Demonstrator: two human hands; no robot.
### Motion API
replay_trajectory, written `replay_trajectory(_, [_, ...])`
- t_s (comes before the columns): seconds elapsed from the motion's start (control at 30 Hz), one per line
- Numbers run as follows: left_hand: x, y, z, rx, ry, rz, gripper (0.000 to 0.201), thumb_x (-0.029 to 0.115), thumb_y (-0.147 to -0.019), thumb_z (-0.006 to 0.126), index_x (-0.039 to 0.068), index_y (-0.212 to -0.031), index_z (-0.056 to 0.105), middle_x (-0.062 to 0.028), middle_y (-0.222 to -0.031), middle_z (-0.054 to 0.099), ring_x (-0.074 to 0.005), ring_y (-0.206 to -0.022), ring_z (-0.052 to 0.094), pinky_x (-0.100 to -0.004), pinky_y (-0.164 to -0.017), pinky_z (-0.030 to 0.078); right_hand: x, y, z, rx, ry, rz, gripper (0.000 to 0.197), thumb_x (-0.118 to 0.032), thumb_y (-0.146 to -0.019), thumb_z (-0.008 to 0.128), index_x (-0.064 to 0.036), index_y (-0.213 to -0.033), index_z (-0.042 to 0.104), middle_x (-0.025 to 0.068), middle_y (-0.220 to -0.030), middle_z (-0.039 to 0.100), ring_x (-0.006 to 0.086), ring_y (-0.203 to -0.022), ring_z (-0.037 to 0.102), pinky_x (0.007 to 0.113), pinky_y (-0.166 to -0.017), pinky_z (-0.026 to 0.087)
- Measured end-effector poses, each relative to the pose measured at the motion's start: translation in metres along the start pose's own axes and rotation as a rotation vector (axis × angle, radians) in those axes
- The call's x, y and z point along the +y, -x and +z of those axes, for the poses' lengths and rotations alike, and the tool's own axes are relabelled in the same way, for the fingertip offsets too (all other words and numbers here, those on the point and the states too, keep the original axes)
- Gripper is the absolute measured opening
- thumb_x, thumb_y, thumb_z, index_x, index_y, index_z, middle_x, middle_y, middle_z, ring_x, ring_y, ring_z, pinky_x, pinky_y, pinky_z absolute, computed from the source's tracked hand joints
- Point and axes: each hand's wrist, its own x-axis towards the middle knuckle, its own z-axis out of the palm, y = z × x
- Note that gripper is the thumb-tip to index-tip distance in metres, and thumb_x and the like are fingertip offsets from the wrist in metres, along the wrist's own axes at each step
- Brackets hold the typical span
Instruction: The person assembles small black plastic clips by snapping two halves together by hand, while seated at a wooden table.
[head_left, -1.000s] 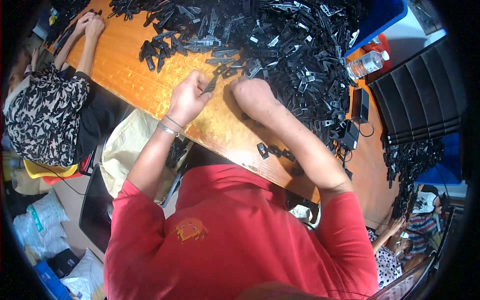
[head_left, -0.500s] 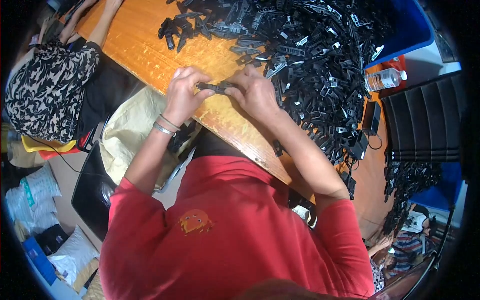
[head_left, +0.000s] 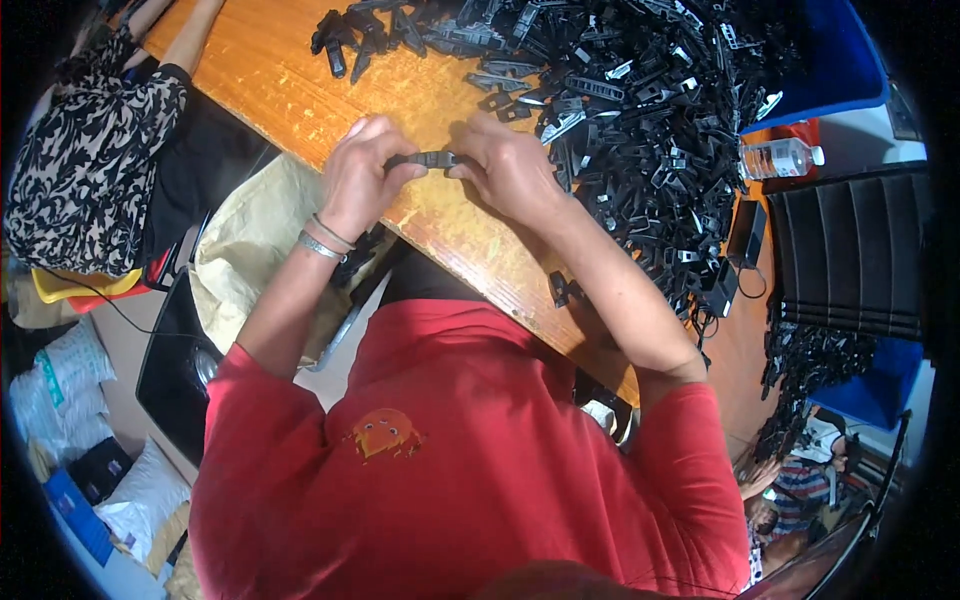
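Observation:
A small, slim black plastic part (head_left: 433,160) is held just above the wooden table (head_left: 270,70), pinched at both ends between my hands. My left hand (head_left: 356,175) grips its left end with thumb and fingers. On its right end close the thumb and fingertips of my right hand (head_left: 512,175). The ends are partly covered by my fingers, so its exact kind does not show. A large heap of similar black plastic parts (head_left: 655,170) spreads to the right of my right hand. A smaller cluster of black parts (head_left: 345,50) lies beyond my left hand.
A blue bin (head_left: 835,70) and a clear bottle (head_left: 780,159) stand beyond the heap. One black piece (head_left: 560,288) lies by the near table edge, under my right forearm. A cream sack (head_left: 245,255) hangs below the edge at left. Another person's arm (head_left: 192,40) rests at the far left.
The black part has turned from a slight tilt to nearly level, and more of its middle shows between my fingertips. Both hands stay in nearly the same place. The whole view has shifted slightly.

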Motion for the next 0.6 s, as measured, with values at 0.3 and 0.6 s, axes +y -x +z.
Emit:
replay_trajectory(0.3, [0.005, 0.005, 0.004, 0.040, -0.013, -0.066, 0.024, 0.012, -0.074, 0.094, 0.007, -0.092, 0.078, -0.0089, -0.093, 0.066, -0.0330, -0.094, 0.066, -0.0443, -0.082, 0.053, 0.004, 0.006, 0.000, 0.045, -0.075, 0.050, 0.021, -0.019, -0.089, 0.086, -0.0093, -0.107, 0.082, 0.0089, -0.102, 0.071, 0.0344, -0.086, 0.074, 0.045, -0.073, 0.059])
replay_trajectory(0.6, [0.000, 0.006, 0.009, 0.063, -0.020, -0.074, 0.026, 0.009, -0.074, 0.093, 0.007, -0.092, 0.076, -0.0107, -0.094, 0.067, -0.0349, -0.095, 0.067, -0.0445, -0.083, 0.054, 0.002, -0.015, 0.028, -0.004, 0.009, -0.117, 0.020, -0.017, -0.085, 0.085, -0.0069, -0.101, 0.077, 0.0110, -0.098, 0.068, 0.0381, -0.087, 0.071, 0.047, -0.071, 0.057])
